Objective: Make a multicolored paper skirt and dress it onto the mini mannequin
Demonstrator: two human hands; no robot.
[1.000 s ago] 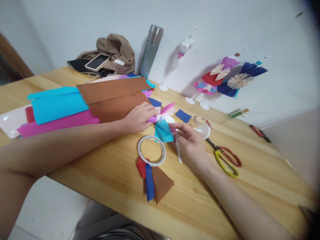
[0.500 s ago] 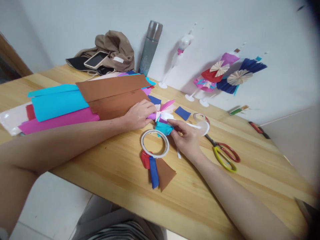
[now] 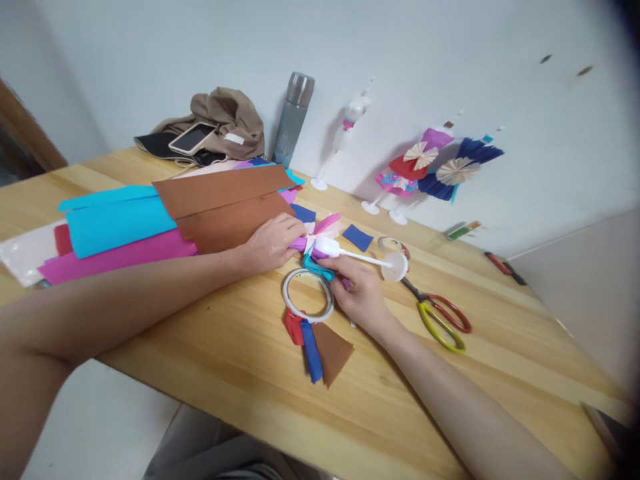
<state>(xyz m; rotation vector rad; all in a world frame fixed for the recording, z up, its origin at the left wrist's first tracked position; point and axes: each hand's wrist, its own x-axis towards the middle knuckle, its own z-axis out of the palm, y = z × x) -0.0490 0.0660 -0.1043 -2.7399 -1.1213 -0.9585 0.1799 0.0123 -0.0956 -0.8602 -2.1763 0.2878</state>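
A small white mannequin (image 3: 350,255) with a round base lies on its side on the wooden table (image 3: 450,393). Pink, purple and white paper pieces are bunched round its body. My left hand (image 3: 273,241) is closed on the purple end of that bunch. Fingers curled, my right hand (image 3: 357,293) presses a turquoise paper piece (image 3: 316,268) against the mannequin's body. Just in front of both hands lies a roll of white tape (image 3: 308,295), with red, blue and brown paper scraps (image 3: 320,347) beside it.
Brown, turquoise and magenta paper sheets (image 3: 150,213) are stacked at the left. Scissors (image 3: 437,317) lie to the right. Against the back wall stand a grey flask (image 3: 293,120), dressed mannequins (image 3: 430,163), a bare mannequin (image 3: 343,137), and a brown cloth with a phone (image 3: 193,138).
My right hand moved left and down, folding the turquoise paper in under the mannequin's body. The left hand kept its hold. The camera tilted a little.
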